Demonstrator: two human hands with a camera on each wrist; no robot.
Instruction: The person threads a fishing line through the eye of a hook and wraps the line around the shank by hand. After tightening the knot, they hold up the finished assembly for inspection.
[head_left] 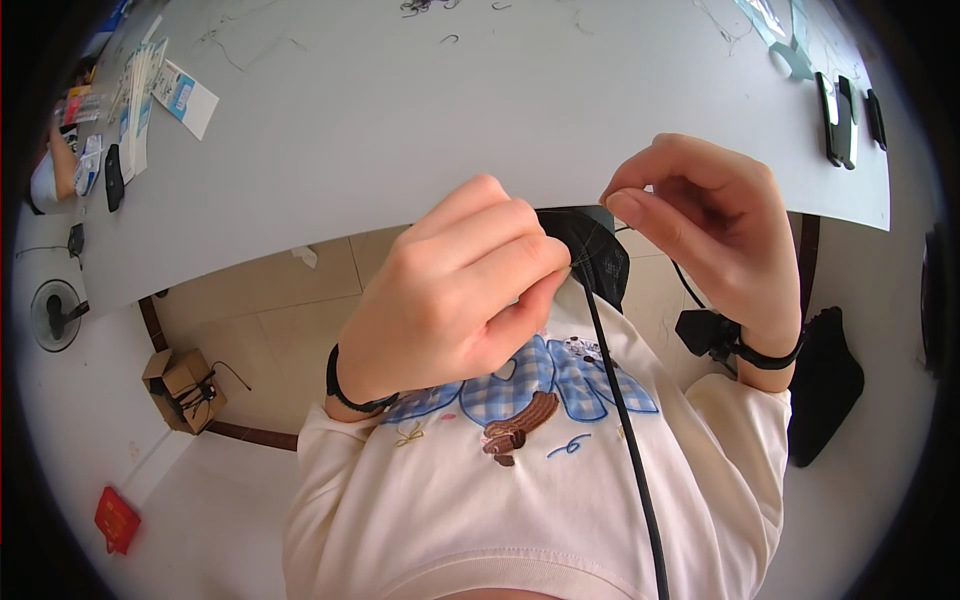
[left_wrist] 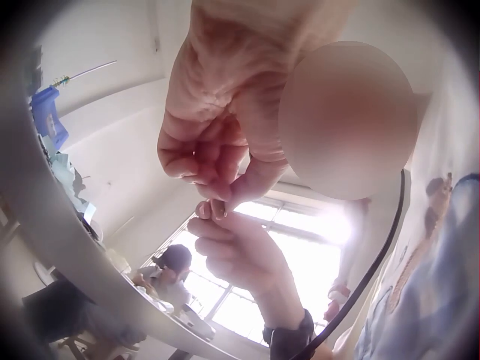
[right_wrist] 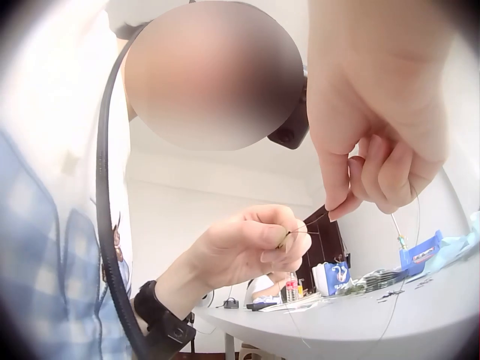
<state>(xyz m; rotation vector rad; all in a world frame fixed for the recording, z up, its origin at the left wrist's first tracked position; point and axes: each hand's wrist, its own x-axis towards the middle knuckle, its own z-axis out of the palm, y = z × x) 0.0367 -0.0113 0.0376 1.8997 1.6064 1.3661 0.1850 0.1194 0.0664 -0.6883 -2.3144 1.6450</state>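
In the head view my left hand [head_left: 470, 280] is in front of the chest, thumb and fingers pinched together. The right wrist view shows a small golden fish hook [right_wrist: 285, 239] between those fingertips, mostly hidden by them. Thin fishing line [right_wrist: 309, 226] runs from it to my right hand [right_wrist: 375, 142], whose thumb and index finger pinch it. More line hangs down from the right hand past the table edge. In the head view the right hand [head_left: 710, 230] sits to the right, a short gap from the left, and fine strands show by the left fingertips.
Small dark hooks [head_left: 450, 39] and loose strands lie on the grey table [head_left: 400, 130]. Paper packets [head_left: 187, 100] are at its left, black tools [head_left: 838, 120] at its right. A black strap [head_left: 625, 420] hangs down the shirt. Another person [left_wrist: 169, 277] sits farther along.
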